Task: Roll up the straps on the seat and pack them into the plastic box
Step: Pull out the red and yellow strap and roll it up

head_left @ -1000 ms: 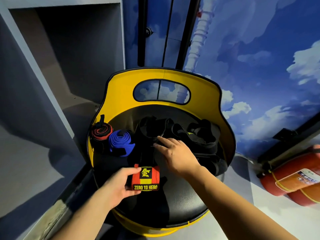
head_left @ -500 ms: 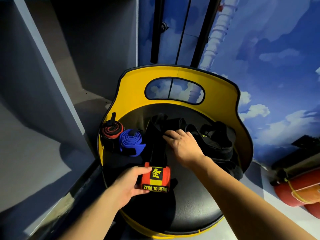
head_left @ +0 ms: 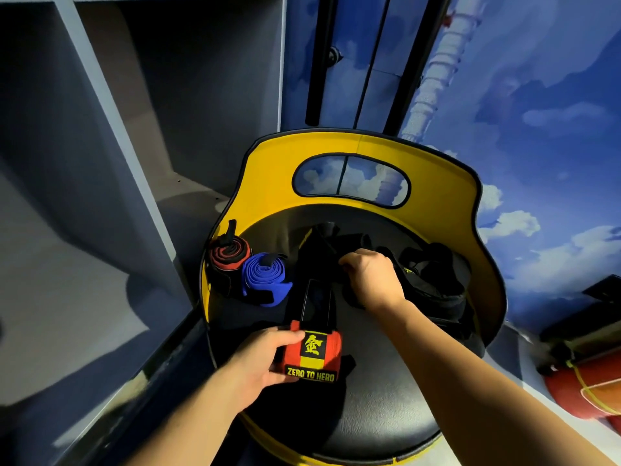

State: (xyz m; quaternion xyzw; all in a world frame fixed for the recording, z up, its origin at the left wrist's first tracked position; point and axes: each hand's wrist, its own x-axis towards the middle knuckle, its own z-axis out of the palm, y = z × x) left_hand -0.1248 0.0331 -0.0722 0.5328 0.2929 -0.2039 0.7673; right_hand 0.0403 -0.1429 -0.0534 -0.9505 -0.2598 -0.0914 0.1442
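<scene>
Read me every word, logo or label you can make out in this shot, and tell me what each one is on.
"ZERO TO HERO": yellow letters on the black band of the red strap that the left hand holds.
A yellow Chinese-style character on the black patch above it, same strap.
A small yellow mark on the black straps beside the right hand: too small to read.

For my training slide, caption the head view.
Left hand grips a red strap while right hand grasps black straps on the seat.
</scene>
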